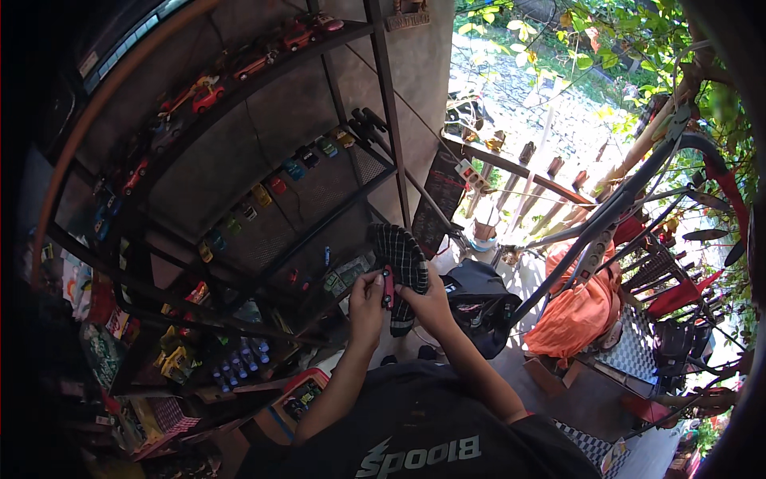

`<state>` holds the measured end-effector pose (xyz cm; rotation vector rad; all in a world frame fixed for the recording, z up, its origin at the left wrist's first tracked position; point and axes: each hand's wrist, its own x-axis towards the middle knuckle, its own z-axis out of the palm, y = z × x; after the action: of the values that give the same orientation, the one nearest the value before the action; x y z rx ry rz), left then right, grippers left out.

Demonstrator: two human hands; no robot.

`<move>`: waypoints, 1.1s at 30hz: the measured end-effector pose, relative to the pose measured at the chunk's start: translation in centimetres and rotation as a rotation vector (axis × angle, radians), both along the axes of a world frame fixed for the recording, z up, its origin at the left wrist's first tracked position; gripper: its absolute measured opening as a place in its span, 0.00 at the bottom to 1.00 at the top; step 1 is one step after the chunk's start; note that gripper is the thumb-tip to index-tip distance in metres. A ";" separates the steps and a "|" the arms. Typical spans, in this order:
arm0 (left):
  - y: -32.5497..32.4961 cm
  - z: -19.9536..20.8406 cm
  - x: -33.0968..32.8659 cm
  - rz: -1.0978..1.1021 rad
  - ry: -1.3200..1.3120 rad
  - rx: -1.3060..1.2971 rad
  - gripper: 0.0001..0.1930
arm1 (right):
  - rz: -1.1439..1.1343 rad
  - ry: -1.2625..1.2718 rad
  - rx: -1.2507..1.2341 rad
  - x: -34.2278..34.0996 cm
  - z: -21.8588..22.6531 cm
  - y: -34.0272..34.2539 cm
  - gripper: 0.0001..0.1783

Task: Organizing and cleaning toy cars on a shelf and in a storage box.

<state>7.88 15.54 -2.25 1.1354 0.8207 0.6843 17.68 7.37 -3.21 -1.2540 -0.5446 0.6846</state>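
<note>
Between my two hands sits a small pink toy car (388, 289), held upright in front of my body. My left hand (366, 310) pinches its left side with closed fingers. A black cloth with white checks (403, 251) hangs behind the car and below it. My right hand (431, 305) is closed on this cloth, its thumb reaching the car's right side. The cloth and thumb hide part of that hand's fingers.
A dark metal shelf rack at left carries a row of toy cars (209, 97) above and another toy car (276, 185) on a lower mesh shelf. Small bottles (239, 366) stand below. To the right are a black bag (483, 307), an orange cloth (570, 311) and a curved metal pole (594, 227).
</note>
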 end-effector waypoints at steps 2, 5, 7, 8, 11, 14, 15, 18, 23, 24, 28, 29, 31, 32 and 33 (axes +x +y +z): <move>-1.4 1.3 1.2 -0.097 0.020 0.091 0.13 | -0.030 0.108 0.048 1.2 0.6 -0.7 0.22; -2.0 1.8 2.2 -0.177 0.102 0.086 0.18 | -0.015 0.069 0.031 2.6 1.5 -2.0 0.21; -2.3 2.1 2.5 -0.154 0.071 0.087 0.18 | 0.057 -0.003 0.059 3.4 1.5 -2.8 0.20; -2.5 2.3 2.6 -0.136 0.036 0.089 0.19 | 0.076 0.003 0.061 3.9 1.7 -3.4 0.20; -3.0 3.6 2.7 -0.059 0.017 0.130 0.20 | 0.278 -0.169 -0.003 4.8 3.4 -5.3 0.25; -3.3 4.5 2.3 -0.127 0.036 0.169 0.20 | 0.329 -0.093 0.055 4.9 3.5 -6.2 0.24; -3.4 4.5 2.1 -0.126 0.038 0.174 0.20 | 0.329 -0.092 0.060 5.2 3.3 -6.4 0.24; -3.9 4.2 1.7 -0.229 0.039 0.173 0.20 | 0.331 -0.237 -0.032 6.3 4.0 -6.8 0.20; -5.5 3.0 2.3 -0.272 0.111 0.136 0.22 | 0.142 -0.858 -0.194 8.1 4.6 -7.3 0.18; -5.7 2.9 2.4 -0.283 0.093 0.111 0.21 | 0.124 -0.857 -0.200 8.4 4.5 -7.4 0.18; -5.9 2.9 2.7 -0.355 -0.010 0.046 0.22 | 0.042 -0.811 -0.238 9.1 3.3 -7.8 0.18; -5.9 3.0 3.0 -0.334 -0.094 -0.084 0.22 | -0.006 -0.699 -0.214 9.2 3.1 -8.0 0.17; -6.2 3.0 3.3 -0.306 -0.182 -0.218 0.23 | -0.061 -0.576 -0.232 9.6 3.2 -8.4 0.16; -5.7 2.8 3.5 -0.306 -0.214 -0.187 0.23 | -0.121 -0.447 -0.244 9.9 3.2 -8.4 0.16; -5.5 2.7 3.7 -0.305 -0.245 -0.155 0.24 | -0.119 -0.452 -0.243 10.0 3.1 -8.5 0.16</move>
<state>11.56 10.06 0.45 0.9860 0.4707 0.4841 27.64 -1.11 -0.06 -1.6711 -0.7649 0.3709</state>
